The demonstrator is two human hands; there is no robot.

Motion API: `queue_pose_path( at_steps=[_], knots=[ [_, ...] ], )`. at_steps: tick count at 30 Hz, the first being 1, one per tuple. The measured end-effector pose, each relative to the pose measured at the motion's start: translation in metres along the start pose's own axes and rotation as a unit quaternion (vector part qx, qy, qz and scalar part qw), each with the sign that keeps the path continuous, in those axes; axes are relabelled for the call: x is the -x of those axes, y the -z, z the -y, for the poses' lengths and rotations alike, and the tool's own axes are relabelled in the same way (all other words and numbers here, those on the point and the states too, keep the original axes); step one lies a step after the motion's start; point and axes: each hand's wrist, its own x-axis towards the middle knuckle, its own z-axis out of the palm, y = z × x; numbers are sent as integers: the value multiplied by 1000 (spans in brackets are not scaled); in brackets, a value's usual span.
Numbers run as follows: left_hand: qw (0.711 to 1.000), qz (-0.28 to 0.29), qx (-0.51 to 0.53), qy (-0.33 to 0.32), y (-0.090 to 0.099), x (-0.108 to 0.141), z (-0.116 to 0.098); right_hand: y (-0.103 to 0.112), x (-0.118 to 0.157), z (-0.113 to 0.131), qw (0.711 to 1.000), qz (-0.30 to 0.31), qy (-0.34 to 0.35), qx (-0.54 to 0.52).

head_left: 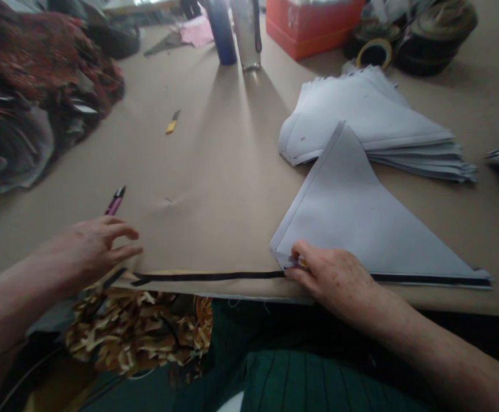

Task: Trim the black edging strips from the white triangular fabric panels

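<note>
My right hand (331, 277) is closed at the lower left corner of a white fabric panel (344, 200). A small tool with a yellow bit and a blade-like tip shows between its fingers; its kind is mostly hidden. Along the panel's bottom edge runs a black strip (430, 279), which goes on leftward past my hand as a loose black tape (215, 277) along the table's front edge. My left hand (99, 243) hovers above the tape's left end, thumb and fingers apart, holding nothing. Just beyond it lies a pink and black pen (115, 200).
A stack of white panels (361, 114) lies behind the single one. Farther back stand a blue bottle (221, 31), a clear bottle (247, 34), a red box (312, 26) and tape rolls (373, 54). A yellow cutter piece (172, 123) and bundled material (56, 74) are left.
</note>
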Motion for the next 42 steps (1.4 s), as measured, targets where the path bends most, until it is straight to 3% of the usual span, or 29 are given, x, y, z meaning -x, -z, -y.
queue_pose_path(
  at_steps=[2, 4, 6, 8, 11, 14, 20, 23, 28, 42],
  knots=[
    [993, -47, 30, -99, -5, 12, -35, 5, 5, -4, 999, 2, 14, -45],
    [987, -32, 63, -145, -17, 28, -75, 10, 12, -6, 996, 17, 15, -84],
    [965, 1, 115, -234, -32, 41, -112, 14, 19, -7, 993, 17, 2, -117],
    [963, 19, 85, -254, -46, 48, -142, 15, 26, -5, 990, -1, -9, -144],
    [974, 33, -4, -226, -64, 48, -167, 9, 33, -2, 988, 3, -19, -156],
    [975, 43, -40, -215, -73, 44, -174, 1, 35, 0, 988, 14, -18, -153],
    [972, 54, -72, -215, -73, 37, -176, -6, 32, 3, 990, -38, 28, -130],
    [970, 70, -84, -217, -70, 34, -178, -8, 28, 8, 989, -8, 12, -148],
    [967, 35, -80, -237, -72, 33, -180, -15, 23, 13, 985, -2, -32, -169],
    [959, 60, -90, -260, -70, 25, -182, -29, 23, 9, 985, -43, 1, -167]
  ],
)
